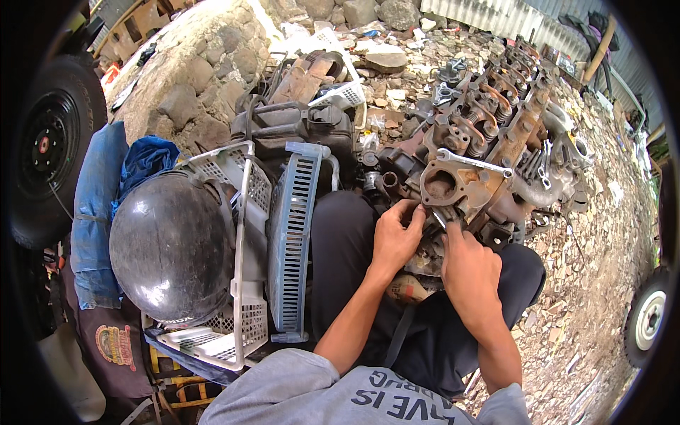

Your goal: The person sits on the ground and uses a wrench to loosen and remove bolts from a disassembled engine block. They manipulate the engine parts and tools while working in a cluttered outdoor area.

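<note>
Now I see my left hand (395,237) and right hand (467,265) both pinching a small part at the rusty engine (467,180), wrench (473,162) lying unused, much work left.

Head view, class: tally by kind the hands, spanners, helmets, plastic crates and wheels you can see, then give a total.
Hands: 2, the left hand and the right hand, both at the rusty engine
Spanners: 1, the spanner lying on the engine
Helmets: 1, the black helmet
Plastic crates: 2, the white crate and the blue crate
Wheels: 2, the left wheel and the right wheel
Total: 8
</note>
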Demonstrator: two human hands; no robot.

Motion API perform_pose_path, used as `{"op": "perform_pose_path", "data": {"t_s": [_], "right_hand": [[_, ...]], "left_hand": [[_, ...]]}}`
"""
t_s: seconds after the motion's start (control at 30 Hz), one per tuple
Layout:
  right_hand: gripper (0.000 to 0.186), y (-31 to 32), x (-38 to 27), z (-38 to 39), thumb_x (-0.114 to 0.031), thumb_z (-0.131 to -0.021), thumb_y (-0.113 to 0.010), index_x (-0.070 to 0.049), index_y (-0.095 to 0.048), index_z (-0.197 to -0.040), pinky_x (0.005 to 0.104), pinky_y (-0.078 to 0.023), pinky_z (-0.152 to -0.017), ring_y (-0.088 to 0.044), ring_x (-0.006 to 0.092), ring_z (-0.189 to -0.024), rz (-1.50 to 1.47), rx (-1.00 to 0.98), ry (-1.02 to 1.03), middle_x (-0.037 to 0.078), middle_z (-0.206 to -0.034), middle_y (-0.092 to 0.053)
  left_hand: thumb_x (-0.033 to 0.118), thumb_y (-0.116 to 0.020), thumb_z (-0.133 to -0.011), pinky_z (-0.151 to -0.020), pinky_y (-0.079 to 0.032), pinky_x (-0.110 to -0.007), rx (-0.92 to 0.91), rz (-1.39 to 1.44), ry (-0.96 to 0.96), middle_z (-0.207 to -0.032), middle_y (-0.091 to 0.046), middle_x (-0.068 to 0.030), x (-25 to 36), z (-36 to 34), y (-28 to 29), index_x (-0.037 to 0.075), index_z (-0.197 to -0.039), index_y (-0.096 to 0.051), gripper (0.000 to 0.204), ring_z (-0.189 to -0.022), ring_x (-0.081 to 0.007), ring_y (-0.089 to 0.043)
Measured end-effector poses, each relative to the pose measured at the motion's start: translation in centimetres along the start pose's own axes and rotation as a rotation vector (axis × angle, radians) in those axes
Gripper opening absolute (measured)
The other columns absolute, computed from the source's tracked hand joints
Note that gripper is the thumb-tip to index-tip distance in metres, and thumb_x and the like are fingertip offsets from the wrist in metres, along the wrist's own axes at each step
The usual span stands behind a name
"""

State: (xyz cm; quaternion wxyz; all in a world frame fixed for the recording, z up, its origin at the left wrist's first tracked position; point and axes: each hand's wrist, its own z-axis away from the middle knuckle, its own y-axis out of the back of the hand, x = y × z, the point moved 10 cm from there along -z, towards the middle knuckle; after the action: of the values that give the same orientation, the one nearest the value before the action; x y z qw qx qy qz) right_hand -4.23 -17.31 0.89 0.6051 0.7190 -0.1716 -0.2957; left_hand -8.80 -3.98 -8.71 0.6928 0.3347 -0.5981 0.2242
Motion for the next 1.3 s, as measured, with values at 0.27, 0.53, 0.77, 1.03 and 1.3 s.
{"op": "perform_pose_path", "data": {"t_s": [0.27,0.53,0.77,1.03,1.3], "right_hand": [[0.021,-0.5,-0.1,1.2,-0.013,-0.096,-0.061,-0.004,-0.064,-0.114,0.0424,-0.053,-0.053,-0.069,0.0327,-0.061,-0.1,0.077,-0.063,0.013,-0.08,-0.069],[0.032,-1.1,-0.6,1.4,-0.015,-0.096,-0.061,-0.002,-0.066,-0.125,0.0386,-0.053,-0.052,-0.069,0.0295,-0.06,-0.059,0.069,-0.072,0.014,-0.081,-0.072],[0.03,-7.7,3.4,2.6,-0.025,-0.109,-0.048,0.0,-0.063,-0.111,0.0297,-0.038,-0.045,-0.043,0.0131,-0.047,-1.228,-0.226,-0.518,0.002,-0.058,-0.045],[0.029,-9.5,2.1,2.7,-0.025,-0.106,-0.054,0.003,-0.061,-0.101,0.0248,-0.032,-0.039,-0.037,0.009,-0.042,-1.801,-0.256,-0.732,0.001,-0.054,-0.044],[0.03,-8.4,2.1,2.4,-0.025,-0.106,-0.054,0.003,-0.062,-0.109,0.0221,-0.024,-0.034,-0.032,0.0041,-0.037,-1.54,-0.311,-0.71,-0.002,-0.051,-0.044]], "left_hand": [[0.012,-0.063,-0.097,-0.076,-0.051,-0.028,-0.002,0.133,-0.009,-0.089,-0.073,-0.0077,-0.4,-0.1,-0.2,-0.005,-0.104,-0.069,0.02,-0.081,-0.0094,-0.064],[0.009,-0.062,-0.095,-0.079,-0.051,-0.028,-0.02,0.151,0.049,-0.091,-0.071,-0.0078,-0.8,-0.2,-0.3,-0.006,-0.104,-0.068,0.018,-0.086,-0.0093,-0.063],[0.02,-0.073,-0.089,-0.083,-0.052,-0.032,-0.048,0.057,-0.008,-0.092,-0.072,-0.0112,0.4,0.1,-0.4,-0.003,-0.104,-0.065,0.029,-0.087,-0.0147,-0.066],[0.021,-0.074,-0.088,-0.08,-0.052,-0.033,-0.037,0.008,-0.018,-0.09,-0.073,-0.0117,0.7,0.1,-0.2,-0.004,-0.099,-0.068,0.028,-0.084,-0.0151,-0.066],[0.016,-0.072,-0.09,-0.079,-0.053,-0.03,-0.067,0.076,0.005,-0.091,-0.074,-0.0093,-0.1,-0.2,-0.5,-0.004,-0.102,-0.07,0.023,-0.083,-0.0131,-0.067]]}}
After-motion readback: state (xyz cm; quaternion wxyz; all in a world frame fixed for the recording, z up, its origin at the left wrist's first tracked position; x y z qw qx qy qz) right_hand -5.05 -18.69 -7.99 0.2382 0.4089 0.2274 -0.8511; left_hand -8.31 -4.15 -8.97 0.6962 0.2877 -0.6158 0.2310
